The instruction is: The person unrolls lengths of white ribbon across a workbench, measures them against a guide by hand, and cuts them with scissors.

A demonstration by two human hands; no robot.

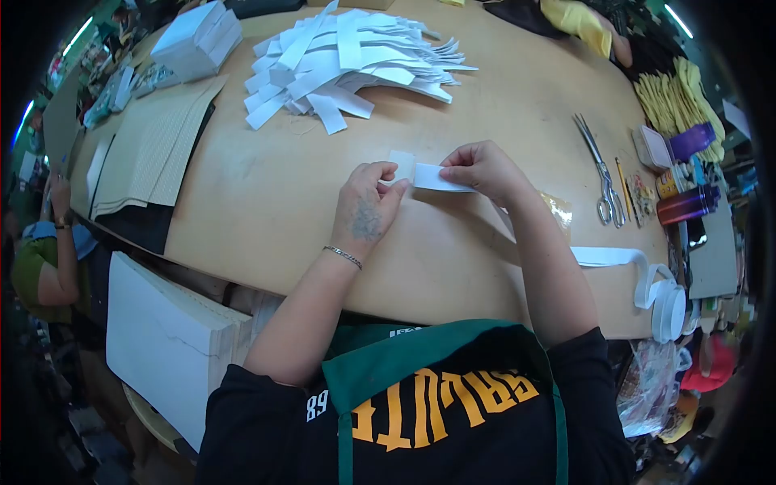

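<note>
Over the near middle of the table, my right hand (485,171) pinches the end of a white band (440,179) between thumb and fingers. The band passes back under my right forearm and reappears on the right, running to a white roll (668,310). My left hand (370,204) is closed, its thumb and curled fingers at the edge of a small pale piece (402,158) that meets the band's left end. Part of that piece is hidden by my fingers. Farther back lies a loose pile of cut white strips (347,61).
Silver scissors (605,174) and a pencil (623,184) lie on the right, near a purple tumbler (687,205). A white box (196,40) and stacked beige sheets (158,149) occupy the left. Other people work at the left (52,271) and far right.
</note>
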